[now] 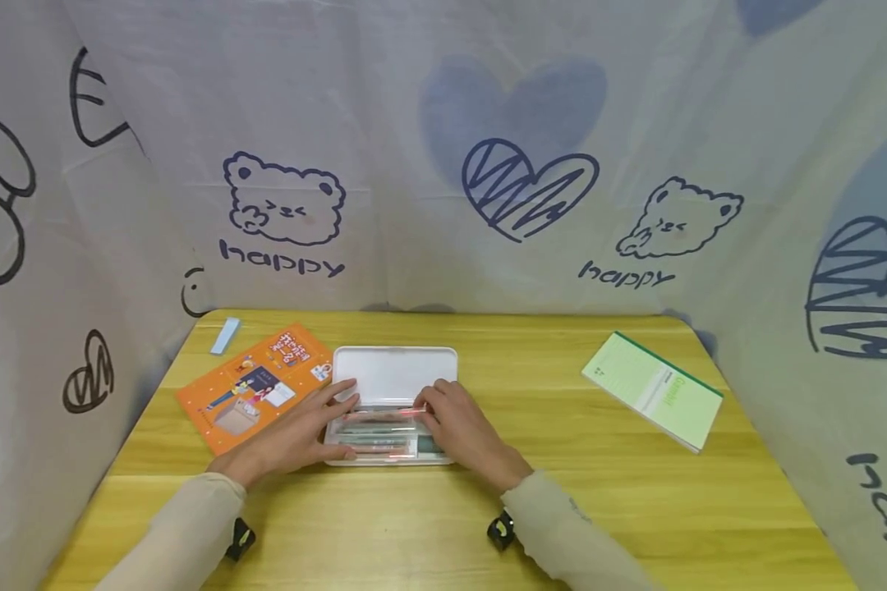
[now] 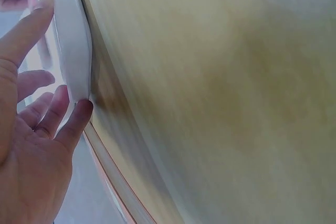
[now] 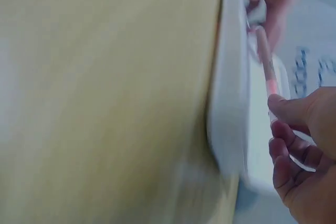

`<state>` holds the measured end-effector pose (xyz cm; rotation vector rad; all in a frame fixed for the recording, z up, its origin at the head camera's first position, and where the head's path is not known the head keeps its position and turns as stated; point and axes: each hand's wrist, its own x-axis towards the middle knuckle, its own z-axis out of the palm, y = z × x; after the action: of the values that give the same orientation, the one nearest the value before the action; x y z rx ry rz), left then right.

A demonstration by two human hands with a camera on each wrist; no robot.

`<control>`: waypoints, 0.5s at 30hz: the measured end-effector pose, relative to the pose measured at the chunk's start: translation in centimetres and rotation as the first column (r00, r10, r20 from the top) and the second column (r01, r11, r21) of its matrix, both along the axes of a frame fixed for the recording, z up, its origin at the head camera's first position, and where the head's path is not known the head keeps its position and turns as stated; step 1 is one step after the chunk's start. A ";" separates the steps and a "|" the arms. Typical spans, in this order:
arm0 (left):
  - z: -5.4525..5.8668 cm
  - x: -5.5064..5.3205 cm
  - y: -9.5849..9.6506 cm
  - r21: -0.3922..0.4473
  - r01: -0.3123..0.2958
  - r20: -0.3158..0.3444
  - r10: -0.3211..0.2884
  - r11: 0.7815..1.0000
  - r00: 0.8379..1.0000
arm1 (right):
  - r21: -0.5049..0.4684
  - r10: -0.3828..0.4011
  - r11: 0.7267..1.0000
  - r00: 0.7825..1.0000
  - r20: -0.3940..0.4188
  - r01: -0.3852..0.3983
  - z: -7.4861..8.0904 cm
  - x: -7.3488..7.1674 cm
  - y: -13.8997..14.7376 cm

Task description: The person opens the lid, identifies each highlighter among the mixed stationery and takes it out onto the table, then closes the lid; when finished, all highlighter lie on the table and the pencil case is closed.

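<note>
An open white pencil case point(image 1: 395, 373) lies on the table with its lid tilted back, several pens and a clear inner piece point(image 1: 377, 446) inside. My right hand point(image 1: 464, 423) pinches a slim pen point(image 3: 265, 59) with a pink part between thumb and fingertips, above the case. The pen runs toward the left hand in the right wrist view. My left hand point(image 1: 299, 427) rests at the case's left end, its fingers spread and fairly straight. In the left wrist view, the little finger and thumb touch the case wall point(image 2: 73, 40).
An orange book point(image 1: 229, 410) lies left of the case, partly beneath my left forearm. Behind it is a small light blue strip point(image 1: 225, 336). A green notebook point(image 1: 654, 390) lies at the right. Printed white cloth point(image 1: 414, 271) hangs around the table point(image 1: 532, 353).
</note>
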<state>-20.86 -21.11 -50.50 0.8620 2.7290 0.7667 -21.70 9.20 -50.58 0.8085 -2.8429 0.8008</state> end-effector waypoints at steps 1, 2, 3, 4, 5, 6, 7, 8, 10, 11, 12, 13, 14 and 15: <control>0.0 0.0 0.0 0.001 0.000 0.003 0.000 1.000 1.000 | -0.012 -0.011 1.000 1.000 0.007 0.011 0.2 -0.1 0.9; 0.0 0.0 0.0 0.000 0.000 0.003 0.000 1.000 1.000 | -0.022 -0.030 0.999 1.000 0.008 0.030 0.3 -0.3 1.9; 0.0 0.0 0.0 -0.002 -0.001 0.005 0.001 1.000 1.000 | -0.039 -0.051 0.998 0.999 0.011 0.051 0.4 -0.5 2.9; 0.0 0.1 0.0 -0.005 -0.002 0.006 0.002 1.000 1.000 | -0.054 -0.071 0.996 0.997 0.019 0.072 0.5 -0.6 4.0; 0.0 0.1 0.0 -0.007 -0.003 0.008 0.003 1.000 1.000 | -0.064 -0.094 0.993 0.995 0.019 0.095 0.5 -0.7 5.2; 0.0 0.1 -0.1 -0.009 -0.003 0.008 0.003 1.000 1.000 | -0.076 -0.113 0.991 0.993 0.020 0.114 0.5 -0.9 6.4; 0.1 0.1 -0.1 -0.010 -0.003 0.008 0.003 1.000 1.000 | -0.087 -0.129 0.988 0.992 0.013 0.130 0.4 -1.0 7.6; 0.1 0.1 0.0 -0.009 -0.004 0.007 0.004 1.000 1.000 | -0.094 -0.142 0.985 0.990 0.012 0.142 0.3 -1.1 8.8; 0.1 0.1 0.0 -0.006 -0.005 0.006 0.005 1.000 1.000 | -0.104 -0.154 0.983 0.988 0.014 0.154 0.0 -1.1 11.0; 0.1 0.1 0.0 -0.004 -0.005 0.004 0.005 1.000 1.000 | -0.109 -0.155 0.982 0.988 0.015 0.156 -0.3 -1.0 12.0; 0.1 0.1 0.0 -0.001 -0.006 0.005 0.006 1.000 1.000 | -0.110 -0.155 0.981 0.988 0.023 0.157 -0.6 -0.9 12.9; 0.1 0.1 0.0 0.002 -0.006 0.006 0.006 1.000 1.000 | -0.107 -0.154 0.982 0.987 0.036 0.157 -0.9 -0.8 13.7; 0.1 0.1 0.0 0.003 -0.005 0.005 0.005 1.000 1.000 | -0.105 -0.147 0.983 0.988 0.054 0.152 -1.2 -0.7 14.4; 0.1 0.1 0.0 0.003 -0.005 0.005 0.005 1.000 1.000 | -0.100 -0.146 0.983 0.986 0.075 0.153 -1.5 -0.5 15.0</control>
<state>-20.72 -21.09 -50.44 0.8533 2.7271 0.7727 -22.21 24.23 -52.05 0.5574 -2.8479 0.9638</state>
